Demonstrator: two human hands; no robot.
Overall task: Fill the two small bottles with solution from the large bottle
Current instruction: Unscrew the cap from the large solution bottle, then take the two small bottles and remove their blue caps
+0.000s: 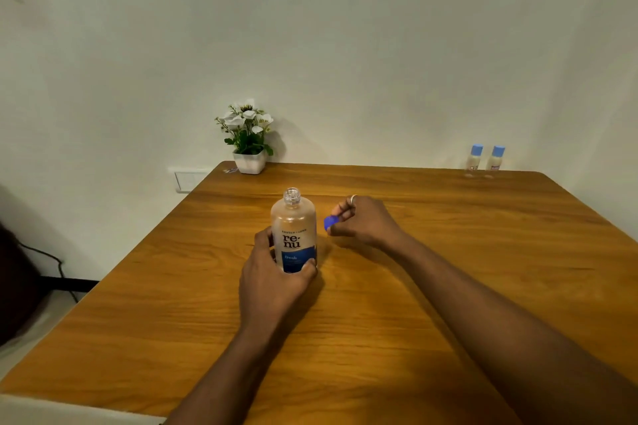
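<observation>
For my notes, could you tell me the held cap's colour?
Blue; the small plastic cap shows best in the head view.

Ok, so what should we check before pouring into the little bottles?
1. Big bottle open: ok, its neck is bare.
2. Big bottle steady: ok, it stands upright on the table with the left hand around its base.
3. Blue cap out of the way: not ok, the right hand is pinching it.
4. Little bottles open: not ok, both wear blue caps.
5. Little bottles close by: not ok, they stand at the far right edge.
6. Enough solution inside: cannot tell.
</observation>
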